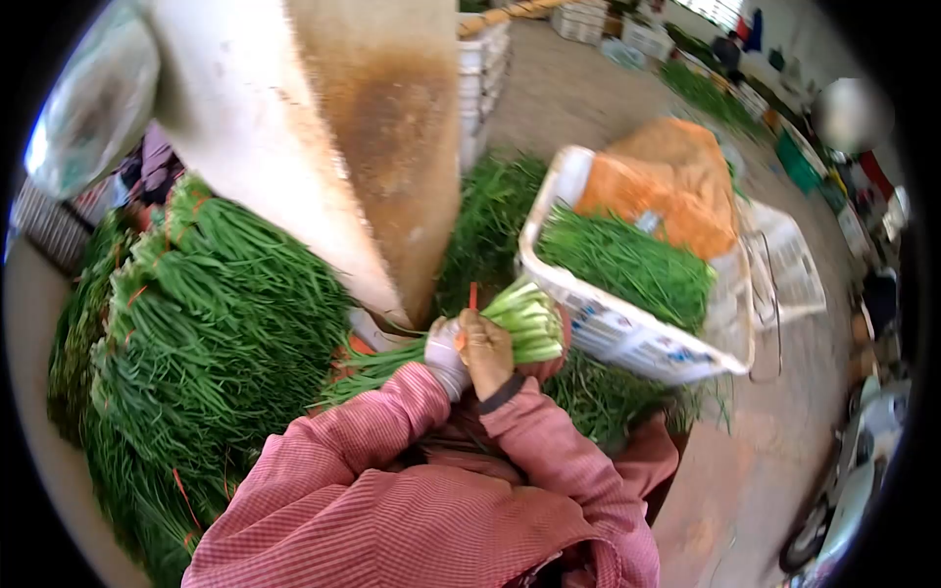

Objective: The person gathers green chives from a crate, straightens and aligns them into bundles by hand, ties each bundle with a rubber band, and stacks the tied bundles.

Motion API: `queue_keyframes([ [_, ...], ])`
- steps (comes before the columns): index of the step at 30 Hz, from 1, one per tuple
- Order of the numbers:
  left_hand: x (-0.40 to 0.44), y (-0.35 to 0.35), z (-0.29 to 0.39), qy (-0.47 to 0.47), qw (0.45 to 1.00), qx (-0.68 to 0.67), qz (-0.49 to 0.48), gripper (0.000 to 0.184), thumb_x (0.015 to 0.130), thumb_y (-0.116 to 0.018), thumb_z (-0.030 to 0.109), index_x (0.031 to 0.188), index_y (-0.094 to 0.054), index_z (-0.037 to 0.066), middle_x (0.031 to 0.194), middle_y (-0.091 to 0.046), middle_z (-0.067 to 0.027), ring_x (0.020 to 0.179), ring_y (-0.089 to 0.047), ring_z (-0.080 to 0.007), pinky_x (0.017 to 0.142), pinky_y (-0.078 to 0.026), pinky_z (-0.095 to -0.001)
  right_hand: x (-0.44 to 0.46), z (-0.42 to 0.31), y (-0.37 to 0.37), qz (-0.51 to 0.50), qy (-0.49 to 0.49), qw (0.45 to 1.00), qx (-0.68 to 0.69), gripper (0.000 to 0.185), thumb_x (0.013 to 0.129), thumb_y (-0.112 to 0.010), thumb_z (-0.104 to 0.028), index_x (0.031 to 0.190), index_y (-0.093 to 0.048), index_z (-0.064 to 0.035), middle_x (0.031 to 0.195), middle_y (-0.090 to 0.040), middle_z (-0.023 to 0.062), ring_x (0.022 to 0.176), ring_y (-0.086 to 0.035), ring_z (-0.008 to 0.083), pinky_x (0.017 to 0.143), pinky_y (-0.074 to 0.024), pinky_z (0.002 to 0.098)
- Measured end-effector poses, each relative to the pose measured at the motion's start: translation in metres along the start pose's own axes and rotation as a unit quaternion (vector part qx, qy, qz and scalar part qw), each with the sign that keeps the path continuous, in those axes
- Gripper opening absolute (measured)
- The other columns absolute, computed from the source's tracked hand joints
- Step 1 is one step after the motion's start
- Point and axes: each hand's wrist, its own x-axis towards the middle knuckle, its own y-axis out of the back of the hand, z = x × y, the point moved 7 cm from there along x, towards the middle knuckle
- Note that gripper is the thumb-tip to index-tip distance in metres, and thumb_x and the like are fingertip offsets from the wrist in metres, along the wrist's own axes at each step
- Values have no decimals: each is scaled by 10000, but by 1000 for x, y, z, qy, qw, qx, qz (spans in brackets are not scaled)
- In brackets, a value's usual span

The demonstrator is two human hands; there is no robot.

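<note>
Green bunch (518, 319) crosswise, pale ends (545, 331) rightward

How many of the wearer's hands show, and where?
2: left hand around the bunch of greens on its leafy side; right hand beside it, nearer the pale stalks, with an orange strip jutting above.

No readable text, marks (593, 318) on white basket (727, 368) blurred beyond reading
</note>
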Motion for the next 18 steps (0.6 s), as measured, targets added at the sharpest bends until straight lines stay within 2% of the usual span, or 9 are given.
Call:
queue_keyframes([
  [2, -11, 10, 1, -84, 894, 386, 213, 391, 734, -490, 348, 987, -489, 51, 814, -513, -79, 815, -499, -211, 757, -375, -334, -17, -7, -2, 7, 28, 999, -21, 305, 873, -424, -170, 599, -449, -37, 541, -431, -17, 487, -363, 73, 492, -314, 213],
  [4, -24, 13, -1, -124, 936, 103, 314, 439, 714, -513, 340, 1038, -477, 46, 821, -516, -83, 820, -505, -217, 773, -371, -342, -41, -18, -5, -40, -12, 990, -133, 266, 855, -435, -151, 623, -476, -28, 546, -455, 14, 520, -415, 102, 495, -344, 236],
  [6, -5, -21, 26, -102, 750, 648, 88, 552, 632, -576, 394, 1049, -476, 47, 854, -523, -105, 813, -517, -234, 741, -382, -357, -49, -22, 1, -55, 27, 982, -181, 255, 853, -436, -149, 637, -484, -23, 547, -469, 31, 537, -443, 117, 501, -357, 244],
  [8, -3, -26, 27, -108, 720, 682, 71, 580, 577, -613, 401, 1024, -497, 50, 861, -533, -116, 806, -525, -242, 725, -388, -366, -55, -32, -1, -70, 98, 950, -288, 219, 847, -424, -113, 673, -504, -6, 590, -517, 78, 564, -496, 165, 504, -390, 288],
  [9, -2, -23, 35, -112, 676, 726, 59, 608, 522, -649, 407, 998, -518, 53, 868, -542, -128, 799, -533, -251, 709, -394, -375, -63, -33, -10, -183, 275, 846, -418, 181, 837, -425, -73, 714, -534, 2, 664, -558, 103, 599, -530, 210, 547, -418, 316],
  [11, 4, -34, 69, 24, 709, 700, 80, 694, 372, -748, 389, 949, -543, 62, 826, -560, -150, 777, -531, -327, 731, -407, -408, -81, -73, 7, -148, 326, 871, -336, 164, 826, -440, -47, 874, -583, 17, 826, -604, 124, 742, -580, 228, 673, -456, 284],
  [12, -3, -21, 64, -4, 672, 729, 127, 656, 414, -731, 379, 954, -544, 58, 834, -562, -160, 813, -526, -326, 757, -394, -413, -83, -76, 38, -51, 206, 914, -345, 201, 833, -414, -40, 915, -586, 23, 925, -599, 129, 838, -568, 209, 762, -441, 288],
  [15, -17, -36, 86, -1, 725, 680, 108, 739, 432, -724, 337, 1064, -493, 33, 873, -561, -141, 845, -528, -312, 834, -369, -393, -72, -83, 150, 187, 354, 813, -422, 370, 824, -478, -153, 1156, -449, 8, 1098, -516, 145, 983, -496, 228, 876, -368, 340],
  [18, -24, -52, 78, -95, 714, 684, 112, 847, 383, -751, 352, 1108, -461, 23, 999, -542, -122, 956, -509, -254, 946, -278, -392, -32, -58, 142, 143, 231, 858, -437, 359, 823, -482, -157, 1142, -456, 5, 1079, -520, 139, 967, -498, 225, 861, -371, 338],
])
